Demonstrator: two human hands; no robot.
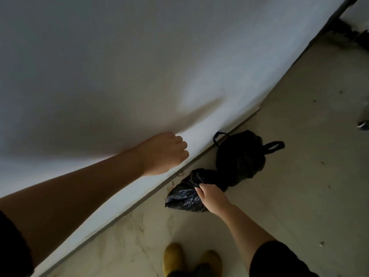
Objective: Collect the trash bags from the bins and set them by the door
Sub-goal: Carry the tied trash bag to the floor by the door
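A small black trash bag is held at its gathered neck by the right hand, its fingers curled round the plastic, low over the floor at the foot of a white wall. A second, fuller black bag with looped handles is seen on the floor just beyond, against the wall. The left hand is pressed against the wall with fingers clenched and nothing held. The setting-down step is judged to be in hand; next, the neck would need releasing so the bag settles beside the other. No door can be identified with certainty, the dark frame at top right is cut off, and whether the held bag touches the floor cannot be told.
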